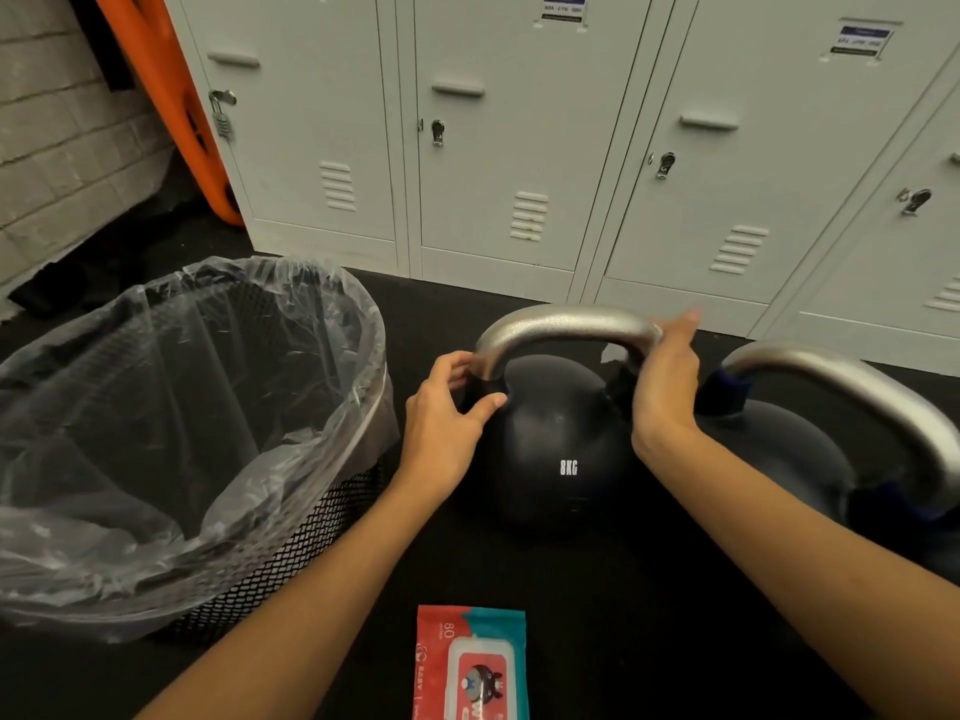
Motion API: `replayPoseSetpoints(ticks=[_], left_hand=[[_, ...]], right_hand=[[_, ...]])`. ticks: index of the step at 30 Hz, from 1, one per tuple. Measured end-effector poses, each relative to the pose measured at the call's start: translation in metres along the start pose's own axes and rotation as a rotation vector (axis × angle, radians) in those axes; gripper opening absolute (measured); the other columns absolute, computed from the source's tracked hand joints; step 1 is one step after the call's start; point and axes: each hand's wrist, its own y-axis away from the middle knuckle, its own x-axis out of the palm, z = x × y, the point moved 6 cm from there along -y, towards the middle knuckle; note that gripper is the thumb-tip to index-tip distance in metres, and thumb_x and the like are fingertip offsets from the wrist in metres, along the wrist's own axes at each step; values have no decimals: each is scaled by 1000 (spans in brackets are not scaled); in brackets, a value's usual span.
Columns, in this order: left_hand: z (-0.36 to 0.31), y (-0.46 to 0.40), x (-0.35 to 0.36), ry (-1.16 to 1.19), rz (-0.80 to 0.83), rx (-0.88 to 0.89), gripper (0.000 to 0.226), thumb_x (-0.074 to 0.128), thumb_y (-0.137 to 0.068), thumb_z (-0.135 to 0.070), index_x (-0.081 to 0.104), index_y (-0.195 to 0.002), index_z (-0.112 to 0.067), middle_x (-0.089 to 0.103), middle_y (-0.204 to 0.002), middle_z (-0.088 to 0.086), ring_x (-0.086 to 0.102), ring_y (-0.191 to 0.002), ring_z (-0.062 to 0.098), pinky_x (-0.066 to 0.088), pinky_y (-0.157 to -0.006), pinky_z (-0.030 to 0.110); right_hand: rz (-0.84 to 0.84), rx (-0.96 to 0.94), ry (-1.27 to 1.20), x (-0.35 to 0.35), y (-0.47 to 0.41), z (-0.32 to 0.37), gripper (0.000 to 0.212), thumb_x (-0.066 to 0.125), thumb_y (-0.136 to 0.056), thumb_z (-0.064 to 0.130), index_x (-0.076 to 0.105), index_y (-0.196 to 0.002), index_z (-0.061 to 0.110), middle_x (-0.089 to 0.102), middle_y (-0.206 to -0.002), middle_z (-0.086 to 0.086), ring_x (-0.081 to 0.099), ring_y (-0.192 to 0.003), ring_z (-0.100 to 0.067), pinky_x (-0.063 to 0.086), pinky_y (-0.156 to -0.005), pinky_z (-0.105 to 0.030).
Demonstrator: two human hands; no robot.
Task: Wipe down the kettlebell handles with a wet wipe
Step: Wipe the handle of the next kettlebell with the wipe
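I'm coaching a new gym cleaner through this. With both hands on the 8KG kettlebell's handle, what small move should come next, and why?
Probably slide the right hand leftward along the arch of the handle. It presses what looks like a wipe at the handle's right bend, while the left hand pinches the left base, steadying the 8KG kettlebell. The top arch looks not yet covered.

Black kettlebell (563, 449): white "8KG" on its front | Red wipes pack (470, 665) on the floor: "80" along the upper left corner, "BABY" along the left edge, other print too small to read | Locker door labels (563, 6): dark header, lines of print blurred, unreadable
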Motion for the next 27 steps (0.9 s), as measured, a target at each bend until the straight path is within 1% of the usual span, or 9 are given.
replayPoseSetpoints(ticks=[4,6,10,14,16,17,19,23,27], left_hand=[[1,-1,1,7,2,3,52,75,-80,-21,51,-126,-23,59,-123,-8,51,-116,4,36,-99,20],[2,0,1,10,0,3,51,75,-80,-21,51,-125,-24,59,-123,-8,51,-117,6,37,-101,22],[2,0,1,18,3,5,50,75,-80,-20,51,-124,-24,59,-123,-7,52,-117,6,39,-101,24],[2,0,2,26,1,1,49,75,-80,-19,51,-123,-24,56,-117,-13,50,-113,3,38,-99,22],[3,0,2,29,-1,-1,49,75,-80,-20,51,-123,-24,55,-114,-16,50,-113,2,38,-99,22],[3,0,2,32,-2,-1,50,76,-80,-20,51,-123,-24,55,-114,-16,50,-113,2,38,-99,22],[3,0,1,36,-4,1,50,76,-80,-20,52,-123,-24,55,-114,-16,50,-112,2,39,-99,22],[3,0,2,40,2,3,49,76,-80,-20,51,-122,-26,55,-113,-17,50,-113,2,38,-99,21],[4,1,2,55,5,4,47,76,-80,-20,50,-118,-30,55,-113,-17,50,-112,2,38,-98,20]], right_hand=[[117,-529,251,16,24,31,41,21,-106,37,61,-109,29,55,-95,21,42,-108,17,18,-119,-48],[136,-623,283,18,24,29,35,24,-107,32,59,-113,31,51,-97,27,38,-104,22,21,-118,-50],[26,-382,119,4,15,12,36,23,-108,35,56,-120,29,53,-116,10,47,-106,-1,35,-104,-19],[17,182,-188,-2,2,-31,43,28,-104,49,56,-127,28,55,-118,2,49,-114,-14,33,-105,-30],[5,363,-249,-4,4,-41,38,32,-104,46,60,-96,22,55,-89,0,51,-81,-11,42,-79,-23],[-15,397,-259,-5,3,-42,37,34,-105,41,53,-80,21,48,-76,2,43,-65,-9,37,-63,-20],[-38,403,-247,-6,1,-33,36,34,-105,36,48,-76,21,40,-68,3,33,-57,-9,27,-52,-22],[25,229,-100,-1,-11,-5,34,34,-102,38,60,-113,20,54,-81,0,48,-75,-14,36,-70,-26],[49,113,-69,-2,-15,-2,38,34,-101,40,63,-113,19,58,-91,-2,51,-86,-15,37,-80,-30]])
